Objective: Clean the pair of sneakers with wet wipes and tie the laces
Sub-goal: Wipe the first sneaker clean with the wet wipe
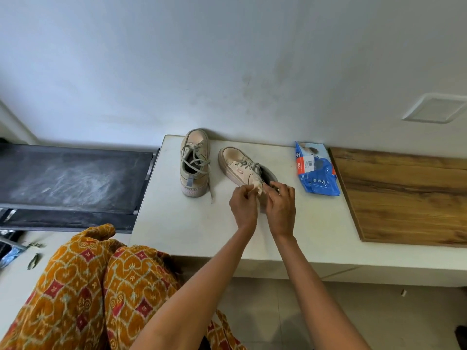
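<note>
Dark bench point(70, 178): it sits to the left of the white table, and it looks dusty.
White table point(182, 223): it stands against the wall and holds both shoes and the pack.
Left sneaker point(194, 164): it stands near the back edge, toe to the wall. Its laces hang loose, and one lace end trails toward the front.
Right sneaker point(238, 165): it is just beside the first one, more to the middle, with its heel toward the person.
Left hand point(243, 205): its fingers pinch a small crumpled wet wipe point(257, 188) at the heel of the right sneaker.
Right hand point(280, 205): its fingers curl round the same wipe from the other side.
Step now: I think this is still the cleaning part, at the heel.
Next move: rub the heel side firmly, holding the shoe so it does not slide. The laces come later.
Wet wipes pack point(316, 169): blue, lying near the back edge, right of the shoes.
Wooden board point(404, 195): it covers the right end of the table.
</note>
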A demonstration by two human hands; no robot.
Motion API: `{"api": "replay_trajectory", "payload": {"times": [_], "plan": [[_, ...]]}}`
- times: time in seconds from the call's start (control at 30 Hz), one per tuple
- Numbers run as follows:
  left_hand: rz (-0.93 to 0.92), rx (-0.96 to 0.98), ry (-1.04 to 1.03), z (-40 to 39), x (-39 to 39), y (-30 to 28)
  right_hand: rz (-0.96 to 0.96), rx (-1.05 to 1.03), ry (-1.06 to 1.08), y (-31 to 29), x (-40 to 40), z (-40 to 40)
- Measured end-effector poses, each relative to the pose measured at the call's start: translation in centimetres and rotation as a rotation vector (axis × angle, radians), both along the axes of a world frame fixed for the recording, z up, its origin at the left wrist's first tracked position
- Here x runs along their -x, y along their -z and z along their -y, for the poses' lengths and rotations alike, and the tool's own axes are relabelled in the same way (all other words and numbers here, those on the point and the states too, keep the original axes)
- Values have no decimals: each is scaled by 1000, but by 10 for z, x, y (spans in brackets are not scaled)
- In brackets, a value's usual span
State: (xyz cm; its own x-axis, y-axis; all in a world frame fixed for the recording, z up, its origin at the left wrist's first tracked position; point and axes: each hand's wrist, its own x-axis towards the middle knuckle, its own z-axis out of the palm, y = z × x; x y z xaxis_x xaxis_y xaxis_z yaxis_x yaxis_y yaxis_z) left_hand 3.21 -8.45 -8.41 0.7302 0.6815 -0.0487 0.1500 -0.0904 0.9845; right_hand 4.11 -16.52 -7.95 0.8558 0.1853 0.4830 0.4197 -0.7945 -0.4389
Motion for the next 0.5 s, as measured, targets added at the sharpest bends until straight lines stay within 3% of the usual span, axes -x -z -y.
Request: {"api": "replay_trajectory", "payload": {"times": [0.1,0.27,0.37,0.5], "plan": [[15,-27,44,0,6,10,3,-14,-9,1,0,0],[-113,145,-156,-13,-22,-1,10,-37,-18,-2,0,0],[-118,115,-139,-24,-35,-3,21,-40,-25,1,-2,0],[22,-8,-13,-8,-15,4,24,-44,-29,5,-4,0]]}}
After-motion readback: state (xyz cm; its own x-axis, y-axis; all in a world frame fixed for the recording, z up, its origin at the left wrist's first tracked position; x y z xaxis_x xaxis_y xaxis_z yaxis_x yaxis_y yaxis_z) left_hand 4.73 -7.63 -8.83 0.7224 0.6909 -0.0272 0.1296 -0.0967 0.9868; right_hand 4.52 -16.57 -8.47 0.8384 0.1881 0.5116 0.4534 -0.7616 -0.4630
